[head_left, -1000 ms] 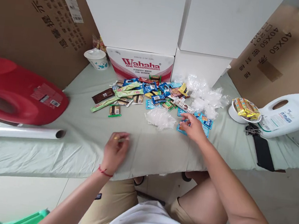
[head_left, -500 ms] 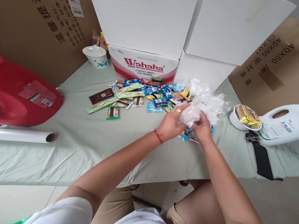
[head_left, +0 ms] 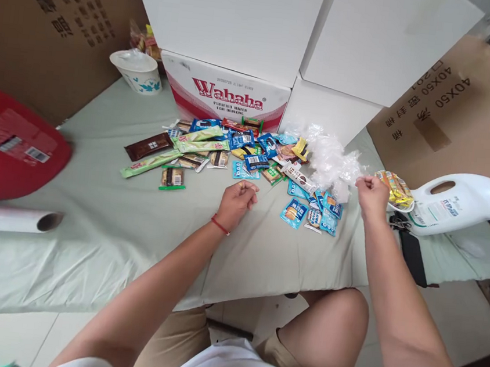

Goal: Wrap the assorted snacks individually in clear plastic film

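One head-worn view
It looked forward and down over the lap, across the nearby table.

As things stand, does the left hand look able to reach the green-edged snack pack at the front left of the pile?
Probably yes: only tablecloth shows between the left hand and that snack pack, and nothing visibly covers it.

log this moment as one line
left hand: curled near light-blue packet | right hand: curled near clear plastic, yellow-wrapped snacks | grip contents: unclear
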Tool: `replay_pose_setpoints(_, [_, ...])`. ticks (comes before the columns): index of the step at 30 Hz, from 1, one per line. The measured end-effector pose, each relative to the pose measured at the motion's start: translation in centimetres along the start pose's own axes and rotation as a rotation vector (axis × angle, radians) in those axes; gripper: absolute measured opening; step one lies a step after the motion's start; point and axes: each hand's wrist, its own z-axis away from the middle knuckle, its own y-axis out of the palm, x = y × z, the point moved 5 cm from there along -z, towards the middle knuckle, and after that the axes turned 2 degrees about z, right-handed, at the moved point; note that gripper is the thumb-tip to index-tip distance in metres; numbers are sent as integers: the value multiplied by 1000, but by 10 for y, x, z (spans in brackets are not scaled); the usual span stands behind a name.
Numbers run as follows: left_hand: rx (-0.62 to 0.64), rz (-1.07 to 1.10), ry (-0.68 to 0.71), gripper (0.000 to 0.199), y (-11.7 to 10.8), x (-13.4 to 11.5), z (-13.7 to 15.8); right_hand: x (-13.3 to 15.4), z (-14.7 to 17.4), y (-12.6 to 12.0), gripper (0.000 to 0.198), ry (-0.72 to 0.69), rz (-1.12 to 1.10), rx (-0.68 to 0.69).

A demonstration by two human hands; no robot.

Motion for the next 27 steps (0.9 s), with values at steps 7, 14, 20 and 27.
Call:
replay_pose_setpoints(7, [133, 85, -17, 33, -4, 3, 3, 15, 43, 0, 28, -5, 246, 17])
replay_pose_setpoints(14, [356, 44, 37, 41, 14, 1, 21, 82, 118, 28, 38, 259, -767, 201])
replay_pose_setpoints(20, [326, -30, 57, 74, 22, 17, 23, 115, 185, 110, 45, 405, -1014, 491])
replay_pose_setpoints(27, [169, -325, 340, 51, 12, 4, 22, 97, 189, 110, 45, 474, -980, 426])
